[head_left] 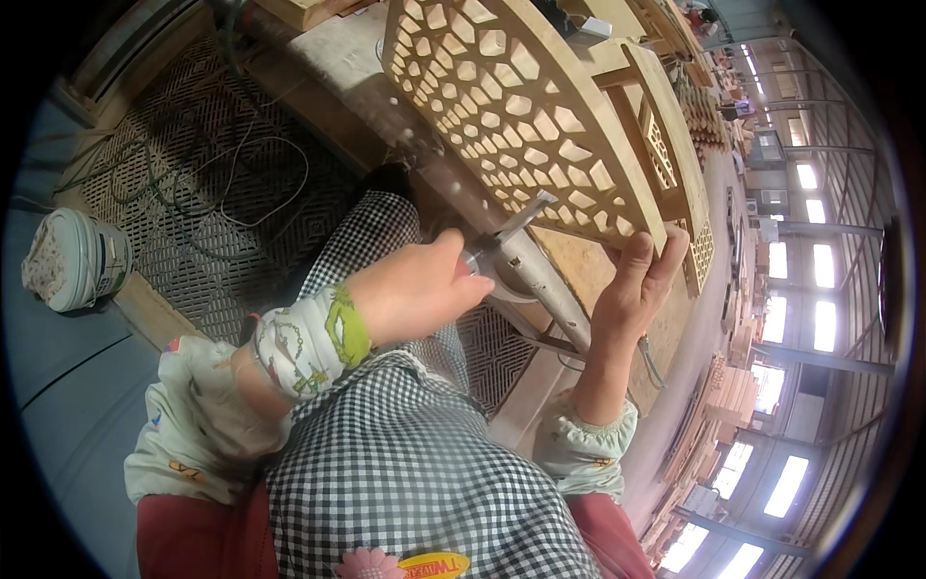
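Observation:
My left hand [415, 285] is closed around a narrow tool with a flat metal blade [524, 217]; its handle is hidden in the fist. The blade points up and right, its tip close to the lower edge of a pale wooden lattice panel [564, 125] cut through with many irregular holes. Whether the blade touches the panel, I cannot tell. My right hand [632, 289] grips the panel's near right corner, thumb and fingers around its edge. The panel stands tilted on the workbench [588, 256].
A round grey bar [550, 294] runs along the bench front. On the left, a white bucket [101, 256] stands by a grated floor mat [217, 275] crossed by hoses. Behind the panel are a wooden frame [666, 116] and other boards; stacked timber [730, 391] lies further right.

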The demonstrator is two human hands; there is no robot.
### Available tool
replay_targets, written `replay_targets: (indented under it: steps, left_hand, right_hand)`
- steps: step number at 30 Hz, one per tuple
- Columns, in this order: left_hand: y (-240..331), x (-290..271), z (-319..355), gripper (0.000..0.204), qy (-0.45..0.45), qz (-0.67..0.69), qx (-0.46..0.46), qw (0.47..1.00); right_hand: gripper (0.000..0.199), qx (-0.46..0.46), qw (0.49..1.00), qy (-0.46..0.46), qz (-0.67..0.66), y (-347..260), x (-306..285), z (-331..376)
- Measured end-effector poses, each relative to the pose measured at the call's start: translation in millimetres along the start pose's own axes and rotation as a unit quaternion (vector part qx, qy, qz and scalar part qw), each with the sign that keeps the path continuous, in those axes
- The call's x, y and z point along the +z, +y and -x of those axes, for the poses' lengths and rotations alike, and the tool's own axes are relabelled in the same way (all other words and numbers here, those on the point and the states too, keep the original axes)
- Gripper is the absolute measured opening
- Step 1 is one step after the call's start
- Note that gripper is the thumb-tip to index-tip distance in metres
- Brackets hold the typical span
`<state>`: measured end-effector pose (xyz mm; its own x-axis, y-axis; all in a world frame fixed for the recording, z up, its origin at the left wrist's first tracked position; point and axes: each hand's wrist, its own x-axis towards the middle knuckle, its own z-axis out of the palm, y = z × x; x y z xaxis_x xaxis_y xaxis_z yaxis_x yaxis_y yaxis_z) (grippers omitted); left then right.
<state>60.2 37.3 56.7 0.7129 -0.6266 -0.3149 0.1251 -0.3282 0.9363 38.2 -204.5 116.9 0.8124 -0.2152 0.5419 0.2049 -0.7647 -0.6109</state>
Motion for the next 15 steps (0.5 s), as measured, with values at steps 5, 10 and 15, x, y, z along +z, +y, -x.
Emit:
replay_targets:
  steps: [5, 10, 15]
  left_hand:
    - [-9, -6, 16, 0.049, -0.030, -0.013, -0.039, 0.999]
    - [-20, 8, 0, 0.050, 0.039, -0.026, -0.032, 0.998]
    - [-27, 20, -29, 0.054, 0.047, 0.001, 0.003, 0.999]
  right_hand:
    - [0.030, 0.072, 0.994, -0.023, -0.076, -3, -3, -14]
    - [0.029, 0.074, 0.994, -0.035, -0.077, -2, -5, -18]
    - [0.031, 0.074, 0.994, -0.037, -0.078, -9, -2, -13]
